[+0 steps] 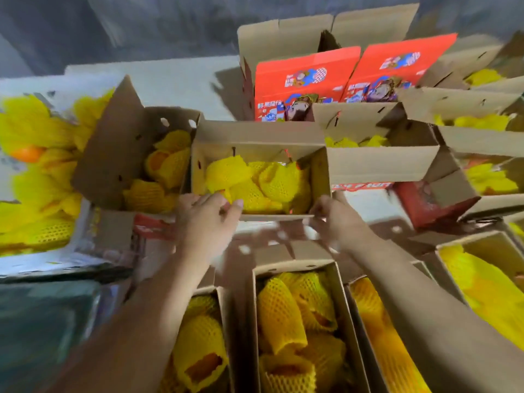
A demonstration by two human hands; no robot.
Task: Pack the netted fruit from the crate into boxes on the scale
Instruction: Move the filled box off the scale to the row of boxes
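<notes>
Netted fruit [226,173], yellow foam sleeves, is packed in the open centre box [255,134], mid-frame. Box's near edge is gripped at both corners: left hand [205,219] w/ fingers curled over the rim by the fruit, right hand [330,215] pinching the near-right corner. More filled boxes [295,321] are seen in front & to the right; red printed cartons [306,80] behind.
</notes>
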